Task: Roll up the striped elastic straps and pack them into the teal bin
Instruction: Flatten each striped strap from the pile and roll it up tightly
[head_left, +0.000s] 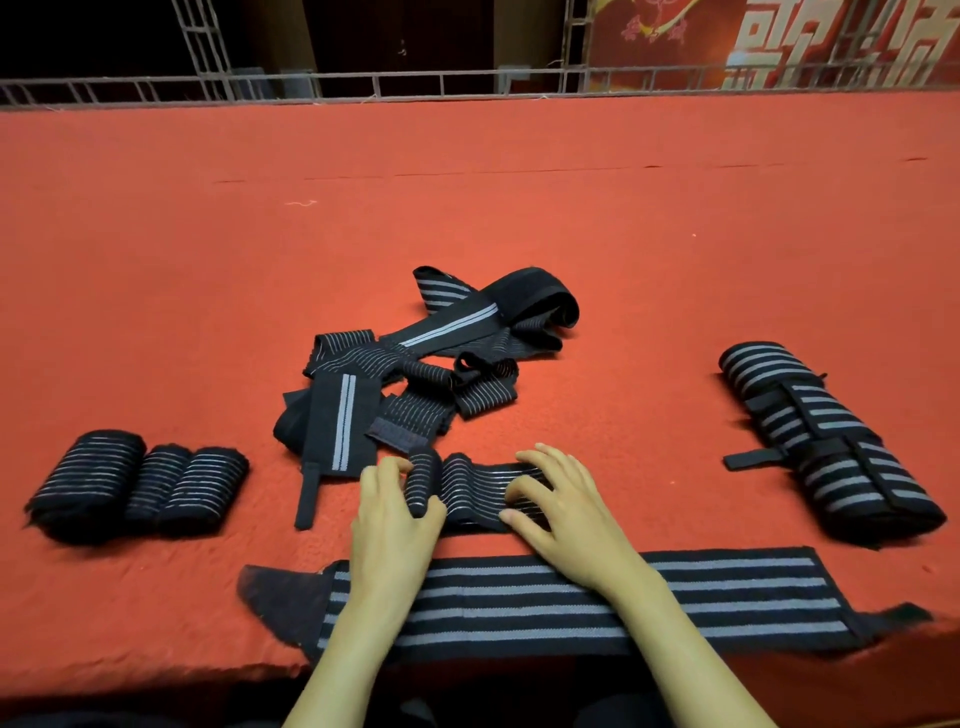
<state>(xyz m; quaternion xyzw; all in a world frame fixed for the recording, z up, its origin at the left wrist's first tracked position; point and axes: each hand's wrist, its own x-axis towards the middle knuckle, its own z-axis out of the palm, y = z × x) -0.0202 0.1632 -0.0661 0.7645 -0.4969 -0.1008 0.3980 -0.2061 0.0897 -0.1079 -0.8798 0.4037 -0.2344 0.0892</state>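
My left hand (395, 514) grips the rolled end of a thin-striped strap (478, 488), thumb at the near end of the roll and fingers curled over its top. My right hand (563, 512) lies on the part not yet rolled, fingers arched and tips pressing it flat against the red cloth (467, 208); it clasps nothing. This strap lies crosswise just in front of me, rolled at its left end and flat to the right.

Under both forearms, along the near edge of the cloth, one wide strap (675, 597) lies spread out, with four grey stripes running its length.

Just beyond my hands is a pile (415, 364) of loose straps, tangled and overlapping. Some have many fine lines and some a single broad grey band; I cannot count them.

To the left, well apart from the pile, three finished rolls (156, 486) lie side by side, touching. To the right lies a bundle (831, 447) of rolled broad-striped straps with black tabs sticking out. I cannot tell how many make it up.

At the far edge runs a metal truss (467, 83). Behind it, top right, hangs a red banner (831, 41) with large pale characters, cut off and unreadable from here.
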